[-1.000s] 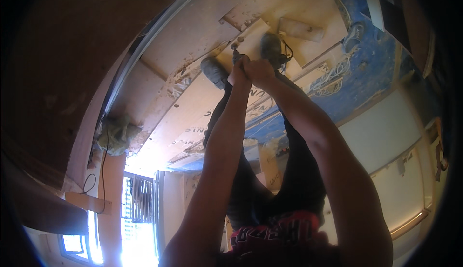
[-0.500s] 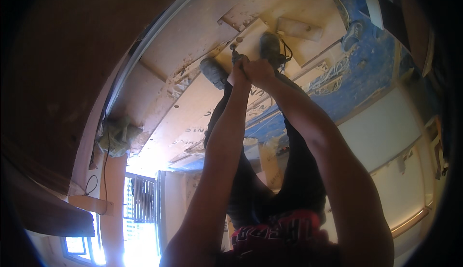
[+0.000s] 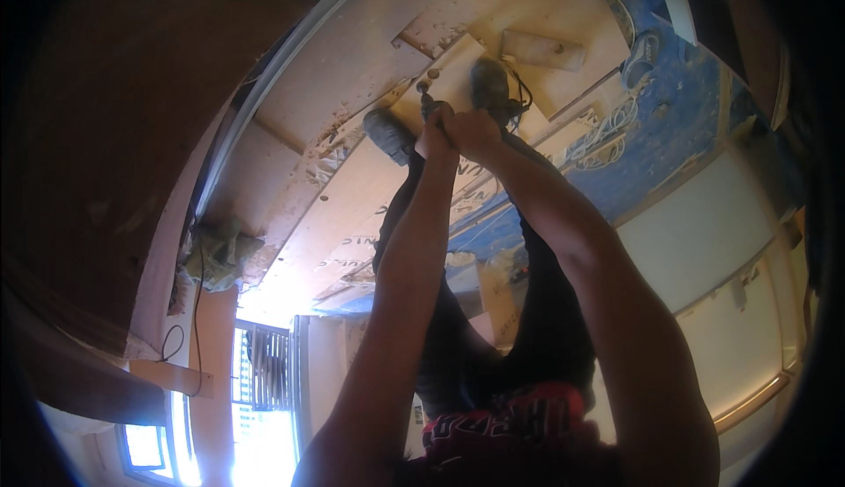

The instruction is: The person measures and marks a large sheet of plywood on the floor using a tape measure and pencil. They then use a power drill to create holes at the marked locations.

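Note:
Both my arms reach forward and down, and my hands meet on a dark power drill. My left hand is closed around it, and my right hand is closed against it from the right. My fingers hide most of the drill's body. Its round bit points at a plywood board on the floor, between my two shoes. Whether the bit touches the wood is too small to tell. A round dark hole lies just beyond the bit.
My left shoe and right shoe stand on the board. A black cord loops by the right shoe. A loose wood piece, pale coiled cable and a grey shoe lie to the right. Crumpled cloth is at left.
The view has shifted slightly. My hands stay together on the drill, with its bit in nearly the same place by the hole.

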Demonstrator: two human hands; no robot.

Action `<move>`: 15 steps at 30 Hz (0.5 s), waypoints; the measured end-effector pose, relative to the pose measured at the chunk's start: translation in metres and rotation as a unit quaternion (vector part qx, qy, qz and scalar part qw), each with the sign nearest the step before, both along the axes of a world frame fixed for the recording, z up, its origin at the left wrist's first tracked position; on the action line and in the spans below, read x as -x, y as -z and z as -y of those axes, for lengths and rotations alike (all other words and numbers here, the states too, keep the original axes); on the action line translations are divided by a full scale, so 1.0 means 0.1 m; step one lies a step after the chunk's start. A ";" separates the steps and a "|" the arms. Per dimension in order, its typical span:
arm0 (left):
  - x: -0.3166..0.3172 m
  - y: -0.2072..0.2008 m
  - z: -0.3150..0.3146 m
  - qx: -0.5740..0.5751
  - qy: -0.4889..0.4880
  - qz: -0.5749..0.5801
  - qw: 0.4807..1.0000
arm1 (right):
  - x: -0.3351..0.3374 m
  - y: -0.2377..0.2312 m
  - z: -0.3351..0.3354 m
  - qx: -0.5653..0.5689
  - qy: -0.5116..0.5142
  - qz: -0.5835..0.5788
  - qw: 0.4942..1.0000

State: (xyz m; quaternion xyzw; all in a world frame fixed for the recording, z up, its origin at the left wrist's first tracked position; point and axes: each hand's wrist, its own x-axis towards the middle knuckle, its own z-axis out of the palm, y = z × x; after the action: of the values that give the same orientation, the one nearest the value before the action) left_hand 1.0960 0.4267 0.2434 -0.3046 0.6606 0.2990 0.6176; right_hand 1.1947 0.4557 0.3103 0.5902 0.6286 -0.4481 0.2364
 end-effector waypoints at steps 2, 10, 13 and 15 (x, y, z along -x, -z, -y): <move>-0.03 0.01 0.04 -0.004 -0.002 -0.007 1.000 | -0.03 0.00 0.02 -0.006 -0.006 -0.001 1.000; -0.07 -0.05 0.03 0.009 0.014 -0.023 1.000 | -0.06 0.05 0.09 -0.033 -0.007 -0.008 0.999; -0.06 -0.10 0.01 -0.002 0.023 -0.006 1.000 | -0.03 0.06 0.11 -0.046 -0.004 -0.006 0.999; -0.03 0.00 0.08 -0.015 0.012 0.003 1.000 | -0.02 0.03 0.08 -0.045 -0.005 -0.003 0.999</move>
State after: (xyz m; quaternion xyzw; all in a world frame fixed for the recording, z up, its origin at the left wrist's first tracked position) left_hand 1.0986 0.4184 0.2436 -0.2881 0.6580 0.3010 0.6273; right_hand 1.1966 0.4478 0.3069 0.5957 0.6517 -0.4199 0.2101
